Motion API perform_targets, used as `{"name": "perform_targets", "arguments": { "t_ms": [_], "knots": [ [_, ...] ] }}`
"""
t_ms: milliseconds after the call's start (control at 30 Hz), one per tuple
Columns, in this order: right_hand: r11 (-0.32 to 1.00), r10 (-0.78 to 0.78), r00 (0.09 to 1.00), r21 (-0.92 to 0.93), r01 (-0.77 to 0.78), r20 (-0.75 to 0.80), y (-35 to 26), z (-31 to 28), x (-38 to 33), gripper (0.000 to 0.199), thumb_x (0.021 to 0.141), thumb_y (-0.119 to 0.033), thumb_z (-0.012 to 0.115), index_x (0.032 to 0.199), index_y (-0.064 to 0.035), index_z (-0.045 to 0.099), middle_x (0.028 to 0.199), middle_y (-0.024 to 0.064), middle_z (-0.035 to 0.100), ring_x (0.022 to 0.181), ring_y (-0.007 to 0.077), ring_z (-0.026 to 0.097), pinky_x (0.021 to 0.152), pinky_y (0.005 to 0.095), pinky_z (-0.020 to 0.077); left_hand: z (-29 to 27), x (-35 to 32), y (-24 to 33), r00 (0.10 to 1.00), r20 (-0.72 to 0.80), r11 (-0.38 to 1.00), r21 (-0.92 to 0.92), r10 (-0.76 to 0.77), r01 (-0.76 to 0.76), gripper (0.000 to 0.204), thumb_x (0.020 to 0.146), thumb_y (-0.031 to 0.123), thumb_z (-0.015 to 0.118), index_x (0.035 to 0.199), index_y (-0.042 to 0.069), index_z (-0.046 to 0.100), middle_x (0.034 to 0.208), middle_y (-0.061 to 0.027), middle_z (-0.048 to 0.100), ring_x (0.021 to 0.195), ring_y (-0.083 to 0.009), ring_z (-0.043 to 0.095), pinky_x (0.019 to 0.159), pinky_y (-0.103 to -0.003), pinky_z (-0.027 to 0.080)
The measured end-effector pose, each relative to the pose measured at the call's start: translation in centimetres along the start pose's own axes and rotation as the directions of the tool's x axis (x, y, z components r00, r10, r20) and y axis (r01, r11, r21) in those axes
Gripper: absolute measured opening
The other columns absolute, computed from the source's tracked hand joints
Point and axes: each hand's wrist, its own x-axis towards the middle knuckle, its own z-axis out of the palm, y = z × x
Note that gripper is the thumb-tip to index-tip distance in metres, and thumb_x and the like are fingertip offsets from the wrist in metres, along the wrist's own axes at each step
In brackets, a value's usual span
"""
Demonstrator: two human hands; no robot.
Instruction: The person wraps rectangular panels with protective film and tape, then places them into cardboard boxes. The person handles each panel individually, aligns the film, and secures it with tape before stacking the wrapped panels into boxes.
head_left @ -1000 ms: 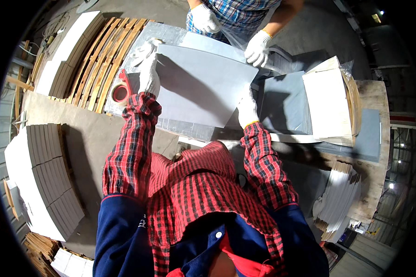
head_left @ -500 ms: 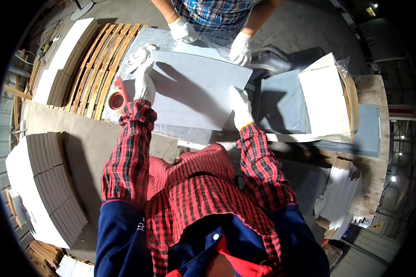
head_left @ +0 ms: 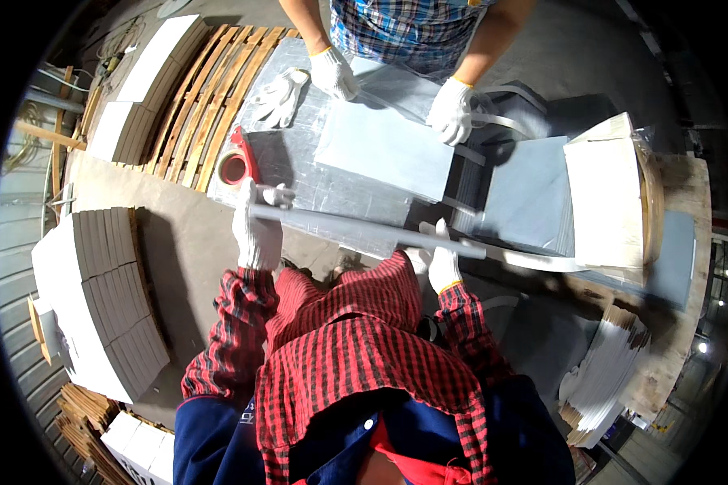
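Observation:
Both my hands wear white knit gloves. My left hand point(head_left: 259, 230) grips one end of a thin grey sheet point(head_left: 356, 229), which stands on edge just in front of my apron. My right hand point(head_left: 437, 257) holds the sheet near its other end, fingers and thumb on either side. Beyond it on the metal-topped table point(head_left: 299, 174) lies another grey sheet point(head_left: 384, 153). A co-worker's gloved hands point(head_left: 333, 74) rest at the far edge of that sheet, near clear plastic film. Close to my left hand sits a red tape dispenser point(head_left: 239, 164).
A loose pair of white gloves point(head_left: 279, 99) lies on the table. To the right stand a stack of grey sheets point(head_left: 526, 186) and a pale carton point(head_left: 607, 202). White box stacks point(head_left: 97, 299), a wooden pallet point(head_left: 206, 105) and bundled flat cartons point(head_left: 611, 372) are around.
The grey sheet between my hands has come toward me and tilted from nearly flat to on edge, uncovering the other sheet on the table. The co-worker's hands remain by the film.

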Motion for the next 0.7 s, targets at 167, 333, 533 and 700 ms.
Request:
{"name": "perform_targets", "arguments": {
  "t_ms": [167, 333, 533, 700],
  "knots": [
    [0.956, -0.017, 0.998, 0.294, -0.003, 0.064, 4.0, -1.2, 0.8, 0.044, 0.100, -0.043, 0.057, 0.125, -0.0072, 0.062, 0.106, 0.0022, 0.065, 0.095, 0.0139, 0.061, 0.083, 0.0312, 0.0516, -0.9, -4.0, -0.5, 0.964, -0.266, 0.984, 0.177, 0.030, 0.018, 0.048, 0.105, 0.035, 0.045, 0.067, 0.006, 0.050, 0.060, -0.0086, 0.049, 0.063, -0.0223, 0.049, 0.100, -0.043, 0.042],
    [0.953, -0.222, 0.966, -0.181, 0.244, 0.131, 3.4, -1.0, -0.9, 0.043, 0.102, -0.036, 0.052, 0.122, 0.0001, 0.060, 0.111, 0.0063, 0.066, 0.101, 0.0152, 0.061, 0.089, 0.0306, 0.0493, -3.7, -6.4, -1.2, 0.986, -0.068, 0.957, 0.258, 0.152, -0.130, 0.052, 0.107, 0.033, 0.033, 0.069, 0.003, 0.053, 0.066, -0.0135, 0.058, 0.071, -0.0263, 0.058, 0.115, -0.047, 0.029],
    [0.422, -0.505, 0.797, -0.711, 0.562, 0.330, 9.8, -4.5, 1.0, 0.053, 0.101, -0.036, 0.048, 0.141, -0.0009, 0.045, 0.132, 0.0159, 0.058, 0.121, 0.0255, 0.057, 0.104, 0.0377, 0.0447, -4.8, -9.6, -2.4, 0.950, -0.189, 0.964, 0.140, 0.250, -0.226, 0.047, 0.107, 0.029, 0.036, 0.071, 0.003, 0.053, 0.063, -0.0108, 0.054, 0.078, -0.0256, 0.058, 0.116, -0.048, 0.029],
    [0.795, -0.244, 0.955, -0.530, 0.297, 0.170, 10.7, -4.4, 0.0, 0.052, 0.103, -0.033, 0.048, 0.145, -0.0017, 0.043, 0.139, 0.0164, 0.055, 0.120, 0.0254, 0.058, 0.102, 0.0348, 0.0468, -6.1, -10.7, -2.0, 0.961, -0.115, 0.942, 0.261, 0.250, -0.213, 0.045, 0.107, 0.031, 0.036, 0.076, 0.003, 0.053, 0.066, -0.0106, 0.054, 0.085, -0.0276, 0.059, 0.113, -0.050, 0.033]
  ]
}}
